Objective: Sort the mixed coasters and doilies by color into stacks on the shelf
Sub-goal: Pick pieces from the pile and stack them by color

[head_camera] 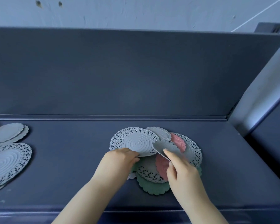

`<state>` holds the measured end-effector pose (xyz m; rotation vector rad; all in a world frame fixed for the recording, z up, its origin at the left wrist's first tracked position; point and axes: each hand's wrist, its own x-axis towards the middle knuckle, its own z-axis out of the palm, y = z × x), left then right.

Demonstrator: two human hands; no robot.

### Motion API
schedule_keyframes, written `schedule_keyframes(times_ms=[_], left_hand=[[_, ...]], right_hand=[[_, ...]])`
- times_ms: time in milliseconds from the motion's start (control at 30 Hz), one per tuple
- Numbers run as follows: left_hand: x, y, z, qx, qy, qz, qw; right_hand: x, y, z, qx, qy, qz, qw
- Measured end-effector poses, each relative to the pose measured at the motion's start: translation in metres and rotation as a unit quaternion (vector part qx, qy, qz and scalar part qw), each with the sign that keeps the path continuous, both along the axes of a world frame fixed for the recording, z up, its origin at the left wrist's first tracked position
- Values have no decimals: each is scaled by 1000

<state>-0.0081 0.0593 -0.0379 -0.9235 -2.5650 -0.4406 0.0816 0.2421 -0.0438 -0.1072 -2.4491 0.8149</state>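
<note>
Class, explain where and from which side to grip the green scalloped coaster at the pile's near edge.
Probably pinch the green coaster at its bare near rim, from the front: it lies flat, and a lace doily covers its far part.

No readable txt, labels, brands or nos. anywhere: coasters, doilies, shelf all unmarked.

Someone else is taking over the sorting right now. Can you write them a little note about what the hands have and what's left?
Left hand: grips the near edge of the white lace doily on top of the mixed pile.
Right hand: pinches a grey coaster, held tilted above the pile.
Done: grey coaster stack and lace doily stack at the shelf's left.
Left: pink coasters, green coaster, more doilies.
</note>
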Motion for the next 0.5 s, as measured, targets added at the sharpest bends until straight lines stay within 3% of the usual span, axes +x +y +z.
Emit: schedule_keyframes(times_ms=[367, 500], left_hand=[[8, -16, 33, 54, 62, 18, 996], [3, -35, 41, 65, 63, 21, 996]], right_hand=[[-3, -3, 1, -29, 137, 33, 990], [-13, -19, 13, 0, 156, 38, 987]])
